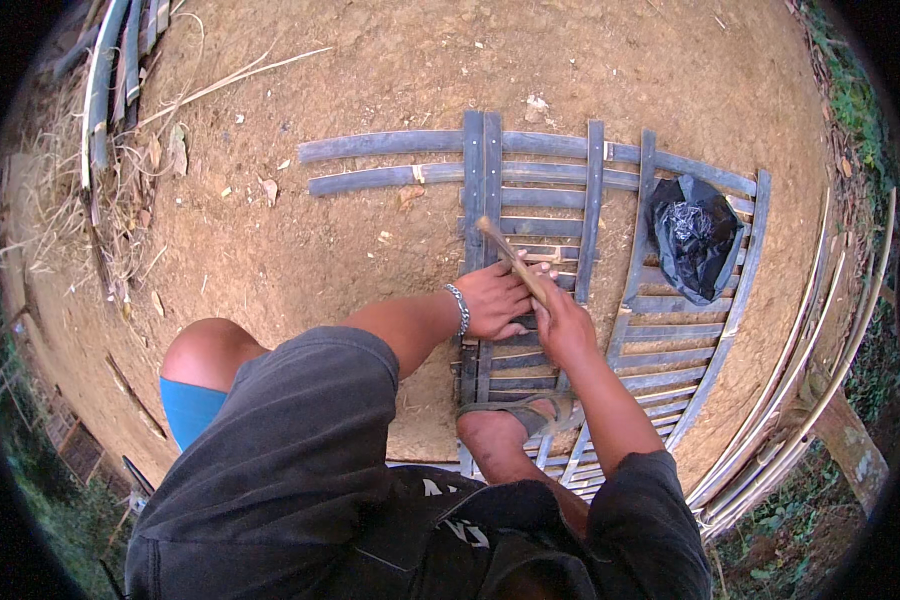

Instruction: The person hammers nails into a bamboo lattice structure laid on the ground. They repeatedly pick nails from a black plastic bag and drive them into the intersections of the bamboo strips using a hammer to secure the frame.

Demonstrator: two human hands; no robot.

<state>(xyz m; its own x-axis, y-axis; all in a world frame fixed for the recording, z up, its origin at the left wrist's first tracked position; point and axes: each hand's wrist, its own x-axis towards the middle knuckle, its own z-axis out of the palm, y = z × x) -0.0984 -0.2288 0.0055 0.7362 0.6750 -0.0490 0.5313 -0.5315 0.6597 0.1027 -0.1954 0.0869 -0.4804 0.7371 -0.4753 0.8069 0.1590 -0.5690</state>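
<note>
A ladder-like frame of dark bamboo slats lies on the ground before me, with nail heads showing along its doubled upright strips. My left hand, with a chain bracelet at the wrist, rests over these strips; its fingers are stretched toward the right and partly hidden. Close beside it, my right hand grips a slender brown wooden-looking tool. The tool slants up and left past my left fingers, and its exact kind is unclear. My sandalled foot is on the slats nearer to me.
On the frame's right side sits an open black plastic bag with a heap of thin, shiny nail-like pieces inside. Long bamboo strips lie at the far left and along the right edge. Dry shavings litter the dirt at left.
</note>
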